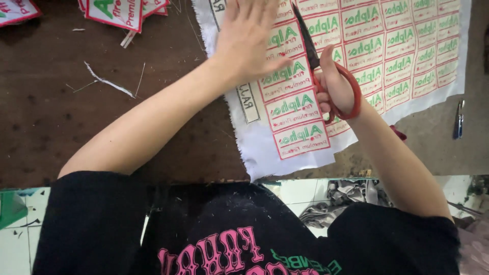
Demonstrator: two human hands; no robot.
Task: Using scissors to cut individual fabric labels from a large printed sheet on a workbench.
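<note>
A white fabric sheet printed with rows of red-bordered, green-lettered labels lies on the dark brown table. My left hand presses flat on the sheet's left columns, fingers spread. My right hand grips red-handled scissors. Their dark blades point away from me, lying along a gap between two label columns. Whether the blades are parted I cannot tell.
Cut-out labels are piled at the table's far left edge, with thin white fabric scraps nearby. A small blue-handled tool lies at the right. Below the table edge are a tiled floor and crumpled grey cloth.
</note>
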